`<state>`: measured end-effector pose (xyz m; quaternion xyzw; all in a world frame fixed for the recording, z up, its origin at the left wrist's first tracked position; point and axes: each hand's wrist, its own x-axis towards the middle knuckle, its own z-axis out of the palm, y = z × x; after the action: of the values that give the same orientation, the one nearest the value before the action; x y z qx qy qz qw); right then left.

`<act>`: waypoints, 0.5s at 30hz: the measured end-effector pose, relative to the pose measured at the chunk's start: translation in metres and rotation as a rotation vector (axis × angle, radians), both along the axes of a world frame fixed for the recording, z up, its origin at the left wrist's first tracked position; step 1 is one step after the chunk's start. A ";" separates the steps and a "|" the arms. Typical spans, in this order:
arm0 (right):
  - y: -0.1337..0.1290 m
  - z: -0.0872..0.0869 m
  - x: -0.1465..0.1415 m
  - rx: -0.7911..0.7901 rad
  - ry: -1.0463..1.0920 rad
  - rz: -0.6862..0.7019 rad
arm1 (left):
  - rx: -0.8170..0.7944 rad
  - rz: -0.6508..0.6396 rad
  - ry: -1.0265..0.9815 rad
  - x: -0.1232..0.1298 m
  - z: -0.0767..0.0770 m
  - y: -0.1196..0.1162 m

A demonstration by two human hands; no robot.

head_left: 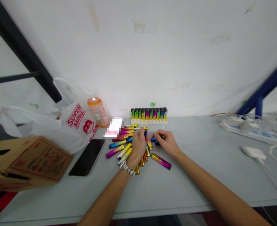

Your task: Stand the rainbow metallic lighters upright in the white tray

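Observation:
My left hand (139,145), with a metal watch at the wrist, is closed over a loose heap of shiny two-tone lighters (115,151). Something with a blue end shows by its fingertips, but I cannot make out what it is. Just to the right, my right hand (166,141) pinches a dark blue lighter (154,140), partly covered by the fingers. A gold-and-purple lighter (161,161) lies apart below that hand. Behind both hands, a cream rack (150,121) holds a row of upright lighters (151,114) with black tops. My left hand and forearm hide part of the heap.
Left on the table (190,188) are a dark phone (87,157), a cardboard box (35,163), a white plastic bag (68,125) and an orange drink bottle (98,110). A bright, blurred-out rectangle (114,127) borders the heap. Rightward lie a power strip (253,131) and white charger (254,153).

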<state>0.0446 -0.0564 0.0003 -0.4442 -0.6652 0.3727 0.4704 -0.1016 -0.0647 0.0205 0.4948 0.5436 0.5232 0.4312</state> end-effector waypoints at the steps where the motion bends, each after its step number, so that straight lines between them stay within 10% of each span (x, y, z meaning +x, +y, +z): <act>1: 0.000 0.000 -0.001 0.002 -0.002 -0.001 | -0.003 0.000 -0.002 0.000 0.000 0.000; 15: -0.006 0.011 -0.003 0.097 -0.009 0.053 | 0.000 -0.024 -0.040 0.000 0.004 -0.011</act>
<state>0.0420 -0.0624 0.0117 -0.4050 -0.6960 0.3504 0.4783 -0.1019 -0.0755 0.0242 0.4907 0.5287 0.5280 0.4482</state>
